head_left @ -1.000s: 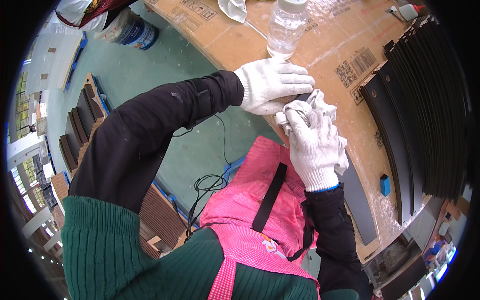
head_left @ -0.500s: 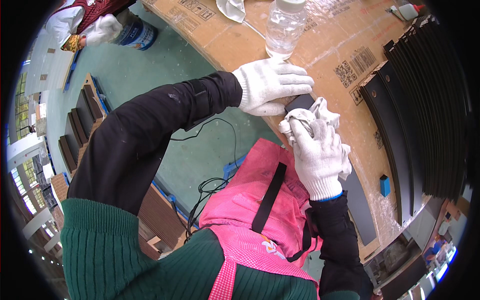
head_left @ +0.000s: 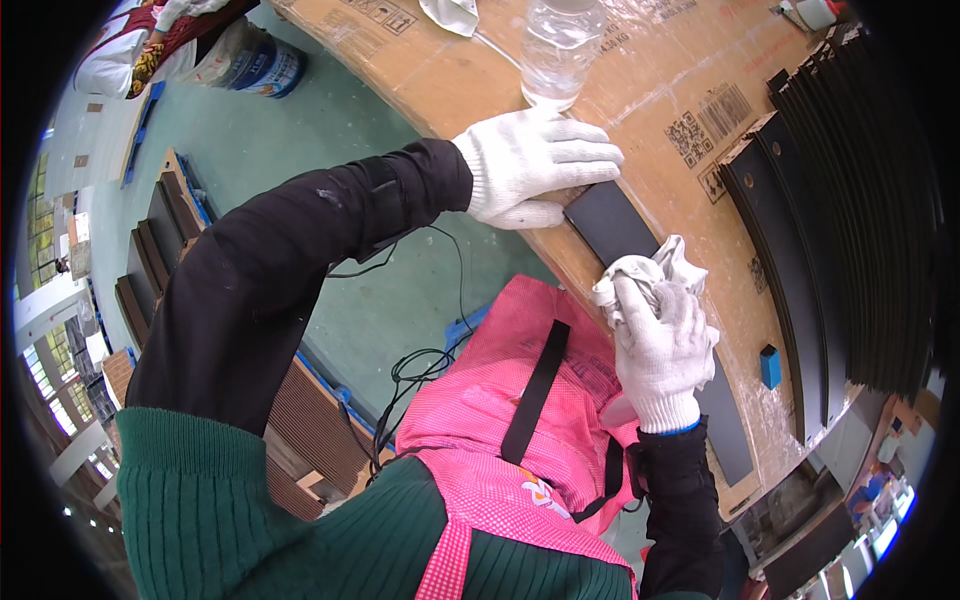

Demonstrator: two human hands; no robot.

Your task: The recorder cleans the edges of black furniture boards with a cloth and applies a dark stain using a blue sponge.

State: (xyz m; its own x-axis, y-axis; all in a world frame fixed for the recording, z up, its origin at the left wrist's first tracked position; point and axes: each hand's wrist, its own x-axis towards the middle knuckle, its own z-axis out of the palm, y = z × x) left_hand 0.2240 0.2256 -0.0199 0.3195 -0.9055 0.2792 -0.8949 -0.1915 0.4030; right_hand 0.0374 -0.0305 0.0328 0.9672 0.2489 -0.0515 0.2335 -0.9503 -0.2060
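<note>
The left hand [head_left: 535, 165], in a white glove, lies flat with fingers spread on the far end of a long black strip [head_left: 625, 225] that runs along the near edge of the cardboard-covered bench [head_left: 470, 85]. It grips nothing; the palm presses the strip down, the thumb curled over the bench edge at about 6 o'clock of the hand.

The right hand [head_left: 665, 345], also gloved, is closed around a bunched white cloth [head_left: 655, 270] and holds it on the strip, at about 5 o'clock from the left hand. The cloth sticks out past the fingertips toward 11 o'clock.

Since a second ago the right hand has slid down the strip, away from the left. Then the two gloves nearly touched and no black showed between them; half a second ago a short piece was bare; now a clear stretch of strip lies open between them. The left hand has kept its place.

A clear plastic bottle [head_left: 560, 45] stands at 12 o'clock just beyond the left hand. A stack of black strips [head_left: 850, 220] lies at 3 o'clock, and a small blue block [head_left: 770, 365] sits to the right of the right hand.
</note>
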